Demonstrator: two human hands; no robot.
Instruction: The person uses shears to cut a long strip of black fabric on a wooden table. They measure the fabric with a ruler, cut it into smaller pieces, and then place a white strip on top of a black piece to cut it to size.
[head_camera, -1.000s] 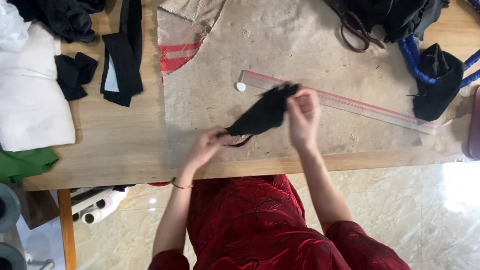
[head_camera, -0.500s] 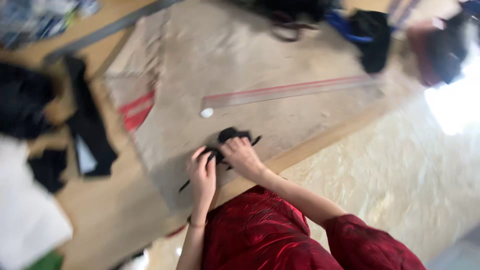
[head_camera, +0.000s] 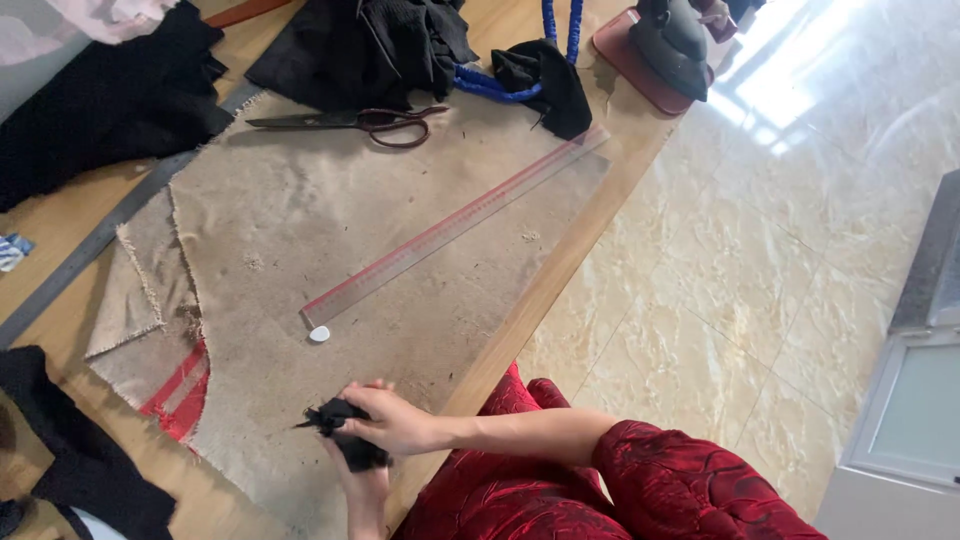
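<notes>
Both hands are bunched on a small black cloth piece (head_camera: 338, 428) at the near edge of the table (head_camera: 560, 270). The right hand (head_camera: 395, 420) is closed over it on top; the left hand (head_camera: 362, 482) grips from beneath, though its fingers are mostly hidden. It all sits over the tan cloth (head_camera: 330, 230), well short of the clear ruler (head_camera: 450, 225). So close to the edge, a loose grip could drop the piece to the floor.
</notes>
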